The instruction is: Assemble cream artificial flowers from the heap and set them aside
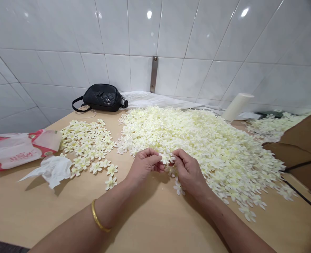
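Between my two hands, just above the front edge of a big heap of flowers, is a small white artificial flower [166, 158] with a pale yellow middle. My left hand [146, 164] pinches its left side between thumb and fingers. From the other side, my right hand [188, 168] grips a petal the same way. A loose flower [179, 188] lies on the table under my right hand. The large heap of the same blossoms [197, 140] spreads behind and to the right. A smaller group of flowers [88, 140], with yellower centres, lies to the left.
On the left are a red and white plastic tissue pack [18, 149] and a crumpled tissue [55, 170]. A black bag [102, 97] stands at the back by the tiled wall. A white roll [237, 107] leans behind the heap. Brown cardboard [303, 151] juts in at right.
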A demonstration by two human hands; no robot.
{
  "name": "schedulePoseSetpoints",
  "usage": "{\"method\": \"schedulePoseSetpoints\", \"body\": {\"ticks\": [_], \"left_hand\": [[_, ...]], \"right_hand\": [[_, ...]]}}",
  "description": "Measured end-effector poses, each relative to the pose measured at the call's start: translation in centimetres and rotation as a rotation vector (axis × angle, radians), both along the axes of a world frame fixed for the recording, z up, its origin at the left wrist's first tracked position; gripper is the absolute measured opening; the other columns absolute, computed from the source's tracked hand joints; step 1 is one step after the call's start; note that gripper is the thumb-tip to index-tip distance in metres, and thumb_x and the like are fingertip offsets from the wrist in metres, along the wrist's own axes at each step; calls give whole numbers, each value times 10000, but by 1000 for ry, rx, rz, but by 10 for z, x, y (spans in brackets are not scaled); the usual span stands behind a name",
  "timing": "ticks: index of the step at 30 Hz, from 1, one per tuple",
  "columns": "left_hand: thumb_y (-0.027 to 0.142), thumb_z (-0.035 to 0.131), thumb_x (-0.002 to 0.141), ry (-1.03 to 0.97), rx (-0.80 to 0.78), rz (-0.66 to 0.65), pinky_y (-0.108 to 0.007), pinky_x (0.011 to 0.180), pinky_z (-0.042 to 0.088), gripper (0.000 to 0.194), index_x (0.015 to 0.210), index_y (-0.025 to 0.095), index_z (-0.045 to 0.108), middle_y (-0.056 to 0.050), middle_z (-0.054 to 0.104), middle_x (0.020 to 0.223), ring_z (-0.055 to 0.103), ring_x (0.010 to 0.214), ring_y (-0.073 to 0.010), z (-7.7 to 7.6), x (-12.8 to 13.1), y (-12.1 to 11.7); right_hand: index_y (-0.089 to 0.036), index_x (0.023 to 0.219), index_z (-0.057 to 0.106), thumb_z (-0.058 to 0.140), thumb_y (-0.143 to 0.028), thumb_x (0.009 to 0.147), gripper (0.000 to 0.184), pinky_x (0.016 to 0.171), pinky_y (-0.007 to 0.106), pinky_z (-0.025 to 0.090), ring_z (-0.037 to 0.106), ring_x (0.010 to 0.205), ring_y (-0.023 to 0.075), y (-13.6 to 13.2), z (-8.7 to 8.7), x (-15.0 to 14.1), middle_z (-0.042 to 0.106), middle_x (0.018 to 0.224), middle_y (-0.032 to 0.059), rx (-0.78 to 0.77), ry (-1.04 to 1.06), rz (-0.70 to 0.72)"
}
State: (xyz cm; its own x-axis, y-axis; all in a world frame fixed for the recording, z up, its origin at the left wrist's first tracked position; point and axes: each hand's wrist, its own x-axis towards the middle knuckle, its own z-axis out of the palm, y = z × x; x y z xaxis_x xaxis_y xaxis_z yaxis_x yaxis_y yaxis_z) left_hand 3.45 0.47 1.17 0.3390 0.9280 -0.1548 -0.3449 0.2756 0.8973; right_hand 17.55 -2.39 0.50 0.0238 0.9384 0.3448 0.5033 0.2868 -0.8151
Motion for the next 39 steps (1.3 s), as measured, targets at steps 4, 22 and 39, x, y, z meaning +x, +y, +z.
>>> {"method": "schedulePoseSetpoints", "body": {"ticks": [4,22,39], "left_hand": [[107,582,606,-9,12,38,-210,476,374,211,779,201,506,63,496,448,481,421,-86,2,-1,-1],[226,636,624,3,20,-52,-225,510,389,113,620,126,586,-4,538,508,497,453,-92,-1,-1,-1],[255,621,637,101,17,74,-216,505,372,142,583,144,551,12,507,467,470,448,-81,1,-3,3]], "right_hand": [[-174,710,463,365,-186,838,162,527,235,329,400,549,114,0,1,1,428,610,-12,238,-252,-43],[-167,809,470,332,-47,798,183,616,276,372,429,679,160,1,-3,2,463,726,49,382,-456,110],[-186,728,481,369,-190,830,151,573,259,346,469,600,151,17,30,59,498,655,25,460,-453,-444]]}}
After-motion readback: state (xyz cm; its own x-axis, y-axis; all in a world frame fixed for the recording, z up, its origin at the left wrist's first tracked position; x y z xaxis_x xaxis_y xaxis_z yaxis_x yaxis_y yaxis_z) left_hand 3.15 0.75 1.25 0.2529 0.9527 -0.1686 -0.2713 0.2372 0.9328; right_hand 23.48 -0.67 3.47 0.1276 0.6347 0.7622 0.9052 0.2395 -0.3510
